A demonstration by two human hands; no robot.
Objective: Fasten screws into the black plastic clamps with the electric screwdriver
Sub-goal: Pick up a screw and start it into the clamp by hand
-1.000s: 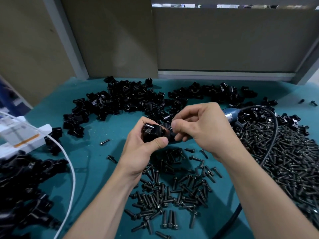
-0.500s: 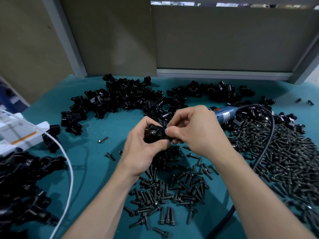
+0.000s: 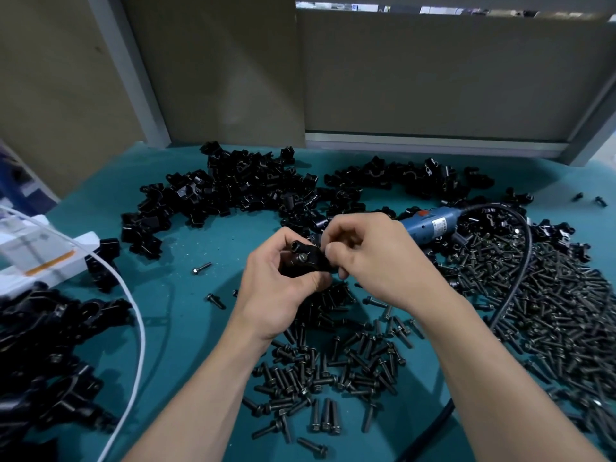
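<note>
Loose screws (image 3: 328,368) litter the teal worktop (image 3: 186,315) nearest the camera. Above them, the left hand (image 3: 280,288) grips a black clamp (image 3: 305,261), while the right hand (image 3: 370,258) pinches its fingers at the clamp's edge. Beyond lies the blue electric screwdriver (image 3: 430,225), then heaped clamps (image 3: 240,191).

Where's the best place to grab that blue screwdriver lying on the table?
Probably around the blue screwdriver's round body, coming down from above with the right hand. It lies flat among clamps and screws, its nose hidden behind that hand, and its cable trails off the far end, so the middle is the free part.
</note>
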